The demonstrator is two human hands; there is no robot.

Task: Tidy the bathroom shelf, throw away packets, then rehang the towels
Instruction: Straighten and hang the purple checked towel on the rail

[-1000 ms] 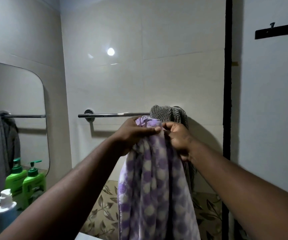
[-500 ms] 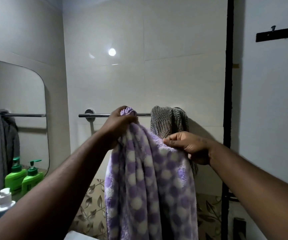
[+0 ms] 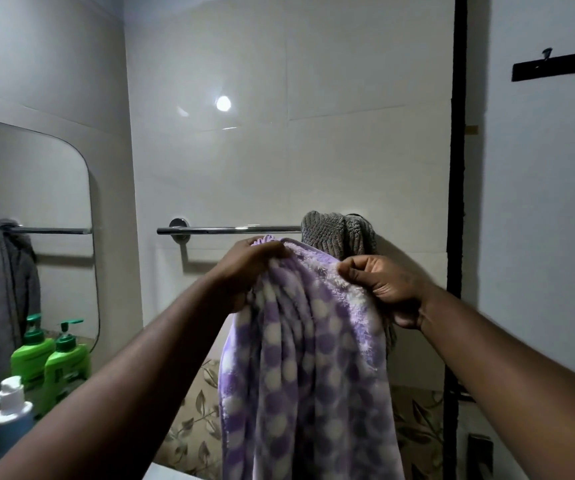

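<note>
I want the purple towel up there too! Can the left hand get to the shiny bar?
Probably yes. The left hand holds the purple towel just below the bar, and that stretch of bar is bare. The grey towel hangs further right, out of its way.

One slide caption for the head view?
Both hands hold a purple towel below the rail.

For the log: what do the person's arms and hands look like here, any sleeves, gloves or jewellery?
Both forearms are bare as far as the frame shows; no sleeve is visible. The left hand and right hand wear no gloves, and no ring, watch or bracelet shows on the visible sides.
</note>
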